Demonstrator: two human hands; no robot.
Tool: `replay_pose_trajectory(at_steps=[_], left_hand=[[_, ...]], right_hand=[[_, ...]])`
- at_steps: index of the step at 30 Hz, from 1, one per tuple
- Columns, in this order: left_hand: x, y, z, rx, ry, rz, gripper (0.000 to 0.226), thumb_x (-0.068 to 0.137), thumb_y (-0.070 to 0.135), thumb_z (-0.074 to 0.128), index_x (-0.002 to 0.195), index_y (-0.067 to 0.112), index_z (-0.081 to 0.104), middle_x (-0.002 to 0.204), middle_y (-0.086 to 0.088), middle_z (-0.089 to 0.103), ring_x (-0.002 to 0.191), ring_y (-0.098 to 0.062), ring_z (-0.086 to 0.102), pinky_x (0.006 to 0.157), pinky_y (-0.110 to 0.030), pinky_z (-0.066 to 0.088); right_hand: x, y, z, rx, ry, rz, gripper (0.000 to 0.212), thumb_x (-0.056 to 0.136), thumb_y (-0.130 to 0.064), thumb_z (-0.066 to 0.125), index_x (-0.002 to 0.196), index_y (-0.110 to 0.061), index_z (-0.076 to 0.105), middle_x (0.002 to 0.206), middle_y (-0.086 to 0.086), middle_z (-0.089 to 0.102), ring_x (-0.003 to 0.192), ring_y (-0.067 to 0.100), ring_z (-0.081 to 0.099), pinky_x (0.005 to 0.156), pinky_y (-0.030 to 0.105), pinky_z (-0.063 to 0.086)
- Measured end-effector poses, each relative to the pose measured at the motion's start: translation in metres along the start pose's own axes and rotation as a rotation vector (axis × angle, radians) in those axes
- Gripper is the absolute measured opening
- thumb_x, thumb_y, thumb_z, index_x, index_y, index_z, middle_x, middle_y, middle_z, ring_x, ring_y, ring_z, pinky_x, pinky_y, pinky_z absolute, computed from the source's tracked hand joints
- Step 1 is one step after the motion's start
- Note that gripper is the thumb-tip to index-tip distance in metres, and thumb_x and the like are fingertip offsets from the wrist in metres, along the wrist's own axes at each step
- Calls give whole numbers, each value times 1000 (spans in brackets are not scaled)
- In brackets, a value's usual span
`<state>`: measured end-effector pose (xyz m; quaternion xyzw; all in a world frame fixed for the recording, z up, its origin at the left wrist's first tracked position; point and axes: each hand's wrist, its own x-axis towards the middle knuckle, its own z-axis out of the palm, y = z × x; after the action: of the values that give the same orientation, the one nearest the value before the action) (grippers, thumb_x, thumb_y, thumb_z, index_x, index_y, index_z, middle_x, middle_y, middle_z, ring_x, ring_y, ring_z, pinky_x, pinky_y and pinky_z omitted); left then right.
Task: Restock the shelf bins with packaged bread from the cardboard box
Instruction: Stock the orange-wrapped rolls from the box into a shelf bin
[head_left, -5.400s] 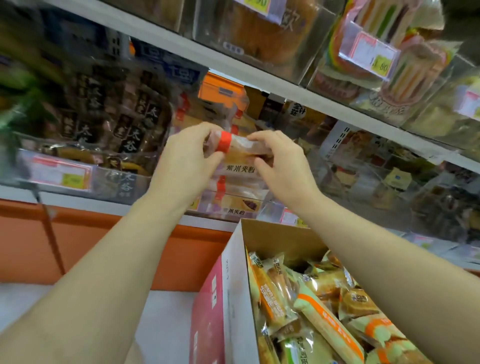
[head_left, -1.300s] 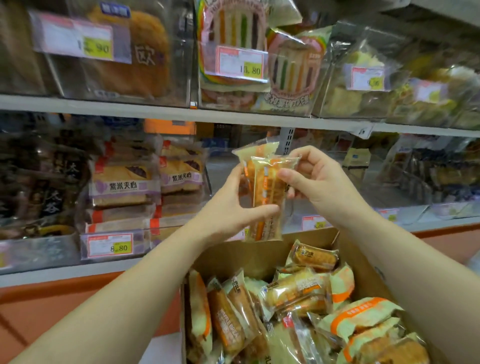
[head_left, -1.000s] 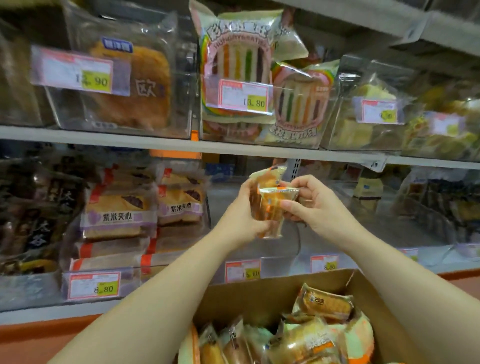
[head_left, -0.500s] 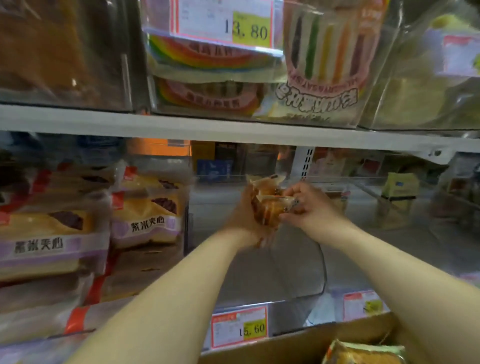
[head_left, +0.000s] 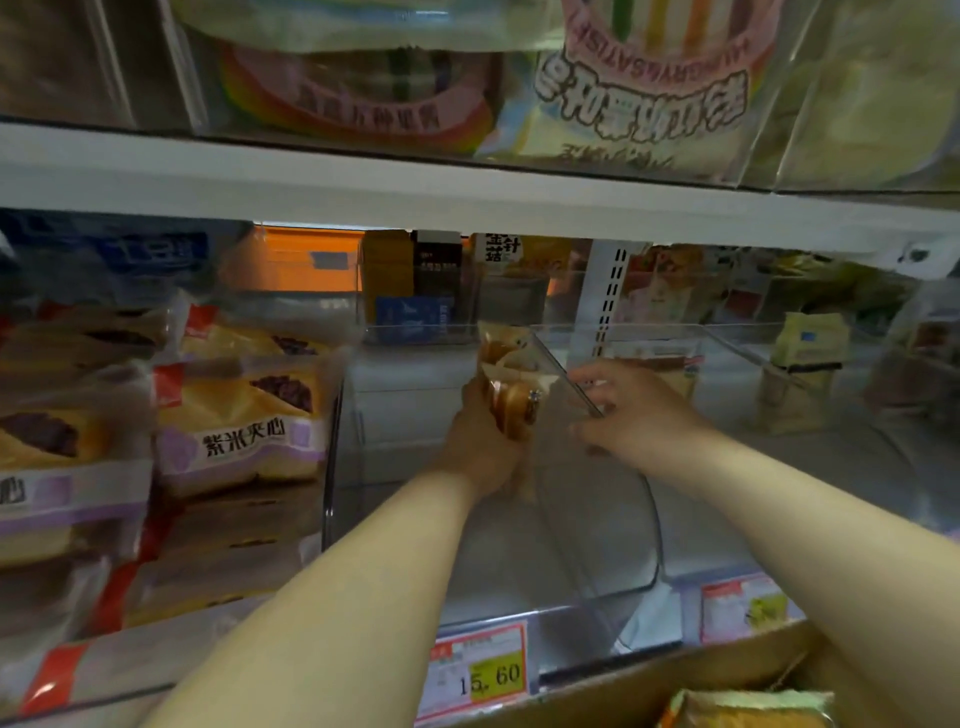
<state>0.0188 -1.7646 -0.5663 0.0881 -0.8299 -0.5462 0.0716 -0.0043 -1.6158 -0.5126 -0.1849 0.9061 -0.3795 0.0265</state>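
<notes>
On the middle shelf, left side: a bin stacked with purple-label bread packs (head_left: 239, 431). Next over is the clear bin (head_left: 405, 405). Left hand (head_left: 483, 441) is inside it, toward the far end, fingers wrapped round the bread packets (head_left: 511, 395), which it holds upright with their tops above the bin rim. The packets sit against the clear divider (head_left: 563, 371) on the bin's right. Right hand (head_left: 634, 410) is just across that divider, fingers curled at its top edge and touching it; can't tell if it's actually gripping. Price tag (head_left: 478, 670) reading 15.60 is on the bin's near front. Cardboard box (head_left: 649, 691) is at near right, with a wrapped bread (head_left: 743, 709) showing in it.
</notes>
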Motion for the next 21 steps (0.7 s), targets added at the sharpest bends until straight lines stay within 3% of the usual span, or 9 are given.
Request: replay_pose_trajectory(at_steps=[3, 5, 9, 12, 15, 18, 21], left_hand=[[3, -1, 8, -8, 102, -69, 52, 88, 19, 64, 120, 19, 24, 121, -11, 55, 107, -32, 58, 94, -47, 49], [3, -1, 12, -4, 128, -115, 46, 89, 23, 61, 111, 19, 21, 122, -14, 55, 106, -34, 58, 94, -47, 49], [-5, 1, 11, 47, 23, -105, 61, 89, 29, 64, 133, 15, 23, 128, -9, 52, 116, -31, 54, 95, -34, 42], [-7, -1, 6, 52, -40, -76, 70, 87, 26, 66, 145, 24, 26, 134, -4, 50, 121, -26, 51, 97, -34, 41], [-4, -3, 4, 26, -94, -59, 63, 83, 17, 68, 139, 28, 41, 132, -5, 54, 117, -24, 54, 97, -35, 45], [-1, -4, 5, 40, -72, -51, 55, 84, 13, 66, 136, 25, 48, 130, -5, 54, 114, -24, 56, 91, -30, 45], [-2, -6, 9, 30, 10, -55, 58, 81, 19, 69, 134, 26, 49, 131, -7, 52, 112, -27, 58, 98, -39, 47]], right_hand=[[1, 1, 2, 37, 14, 10, 51, 81, -9, 67, 127, -25, 51, 125, 2, 57, 112, 20, 56, 90, 44, 52], [1, 1, 3, 54, 17, 12, 50, 81, -7, 66, 126, -26, 51, 125, 1, 57, 112, 20, 56, 91, 45, 52], [-1, 2, 3, 53, 24, 29, 51, 83, -6, 64, 128, -24, 49, 123, -1, 55, 109, 20, 56, 89, 43, 53], [-1, 1, 4, 53, 29, 27, 50, 84, -5, 63, 128, -24, 49, 125, 1, 56, 110, 19, 55, 90, 42, 53], [-3, 0, 4, 56, 40, 24, 47, 85, -5, 63, 124, -27, 48, 122, 2, 56, 108, 21, 57, 89, 44, 54], [-5, 0, 4, 39, 59, -12, 35, 87, -5, 61, 107, -29, 43, 100, -3, 60, 90, 25, 63, 80, 47, 56], [-6, -3, 5, -76, 84, -74, 23, 89, -8, 59, 93, -25, 44, 94, -4, 55, 83, 21, 58, 75, 38, 54]])
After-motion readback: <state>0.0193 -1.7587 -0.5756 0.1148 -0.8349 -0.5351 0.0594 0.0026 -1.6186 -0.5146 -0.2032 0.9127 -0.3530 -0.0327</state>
